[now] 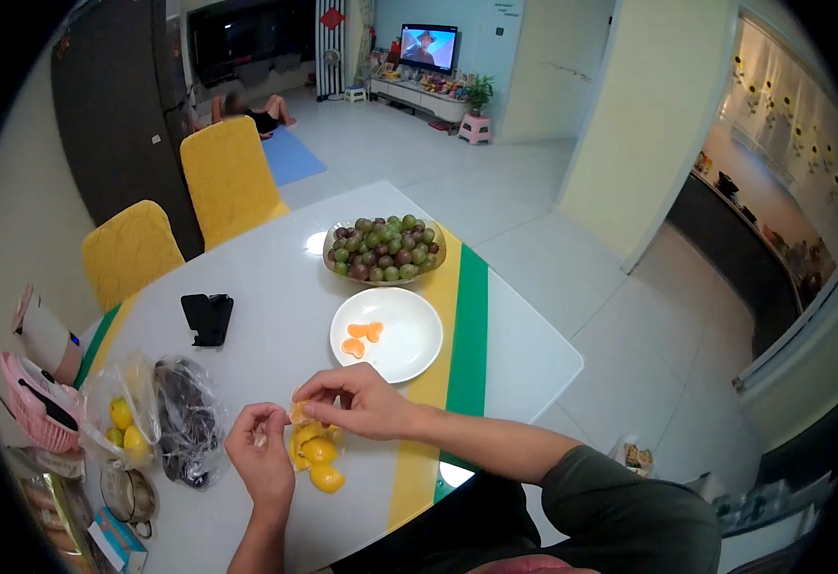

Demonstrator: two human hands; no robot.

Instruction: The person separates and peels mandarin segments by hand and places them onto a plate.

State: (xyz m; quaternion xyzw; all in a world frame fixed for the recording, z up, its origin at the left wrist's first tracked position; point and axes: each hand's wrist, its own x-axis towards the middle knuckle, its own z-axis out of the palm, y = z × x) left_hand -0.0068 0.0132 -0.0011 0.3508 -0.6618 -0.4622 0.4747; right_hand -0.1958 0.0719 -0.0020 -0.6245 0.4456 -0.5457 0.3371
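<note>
Yellow peel (pixel 325 477), green table stripe (pixel 469 335)

The plate (pixel 409 335) is located at centre on the table (pixel 275 277), with orange segments (pixel 354 347) in it. The bowl (pixel 441 253) of grapes (pixel 385 247) stands behind it. Peel (pixel 325 476) lies before the plate, between the left hand (pixel 261 450) and right hand (pixel 366 400). Left of the plate: an object, possibly a phone stand (pixel 206 319). Lower left: bagged fruit (pixel 134 442), beside a second bag (pixel 189 421). Upper left, behind the table: two chairs (pixel 229 182).

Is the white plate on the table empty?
No, a few orange segments lie on the white plate.
</note>
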